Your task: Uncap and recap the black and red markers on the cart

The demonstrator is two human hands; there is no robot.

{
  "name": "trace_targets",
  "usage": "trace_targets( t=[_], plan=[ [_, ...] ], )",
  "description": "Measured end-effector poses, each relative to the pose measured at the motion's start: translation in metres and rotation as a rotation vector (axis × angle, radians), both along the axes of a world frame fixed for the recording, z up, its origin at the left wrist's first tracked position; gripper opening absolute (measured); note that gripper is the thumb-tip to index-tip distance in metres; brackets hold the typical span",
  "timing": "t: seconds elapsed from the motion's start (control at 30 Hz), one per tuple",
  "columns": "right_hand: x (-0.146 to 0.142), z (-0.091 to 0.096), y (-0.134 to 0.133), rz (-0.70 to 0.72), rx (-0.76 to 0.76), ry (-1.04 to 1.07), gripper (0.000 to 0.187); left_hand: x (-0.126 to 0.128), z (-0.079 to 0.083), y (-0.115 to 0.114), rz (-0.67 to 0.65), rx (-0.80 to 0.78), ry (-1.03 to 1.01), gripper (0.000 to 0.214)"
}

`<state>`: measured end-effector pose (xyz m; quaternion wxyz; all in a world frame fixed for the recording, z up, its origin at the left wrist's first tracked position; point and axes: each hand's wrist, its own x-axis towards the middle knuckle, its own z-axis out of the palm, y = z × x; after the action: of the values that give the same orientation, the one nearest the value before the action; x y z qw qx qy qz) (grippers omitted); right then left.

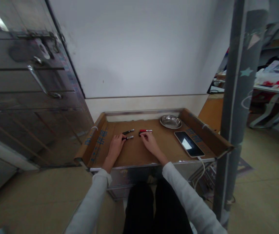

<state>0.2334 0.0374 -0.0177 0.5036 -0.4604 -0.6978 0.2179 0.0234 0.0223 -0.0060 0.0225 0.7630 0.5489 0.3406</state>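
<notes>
My left hand [116, 145] is closed at the left of the cardboard-lined tray, its fingertips on the near end of a slim black stick with a silver tip [129, 137]. Just beyond lies a second black stick with a silver tip [129, 131]. My right hand [149, 142] bends down at the tray's middle, thumb and fingers pinched together over a small dark thing, mostly hidden. Right behind those fingertips lies a red stick with a silver tip [144, 130]. All the sticks are too small to tell their kind.
A round metal dish [170, 121] sits at the tray's back right. Nearer me lies a phone [189, 144] with a white cable [204, 167] hanging off the front edge. Raised cardboard sides [204, 131] bound the tray. A grey pole [237, 107] stands at right, a metal door [29, 97] at left.
</notes>
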Motion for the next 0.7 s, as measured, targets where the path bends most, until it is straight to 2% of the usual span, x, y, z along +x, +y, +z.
trace_targets(
  t=[0.1,0.2,0.3,0.37,0.43,0.57,0.7],
  plan=[
    [-0.011,-0.002,0.006,0.029,-0.068,0.148,0.021,0.009,0.008,-0.004,-0.115,-0.017,-0.112,0.01],
    [-0.017,0.0,0.006,0.112,-0.282,0.383,0.024,0.028,0.016,-0.007,-0.213,-0.006,-0.265,0.012],
    [-0.016,0.005,0.001,0.305,-0.534,0.66,0.024,0.05,0.021,-0.008,-0.139,0.077,-0.55,0.019],
    [-0.014,0.009,-0.005,0.423,-0.635,0.788,0.019,0.064,0.023,-0.009,-0.079,0.113,-0.68,0.029],
    [-0.01,0.012,-0.009,0.471,-0.674,0.846,0.014,0.073,0.024,-0.009,-0.08,0.099,-0.664,0.03],
    [-0.002,0.015,-0.013,0.453,-0.699,0.906,0.011,0.079,0.029,-0.01,-0.149,0.062,-0.554,0.022],
    [0.007,0.015,-0.011,0.496,-0.726,0.97,0.014,0.077,0.034,-0.011,-0.134,0.097,-0.659,0.024]
  ],
)
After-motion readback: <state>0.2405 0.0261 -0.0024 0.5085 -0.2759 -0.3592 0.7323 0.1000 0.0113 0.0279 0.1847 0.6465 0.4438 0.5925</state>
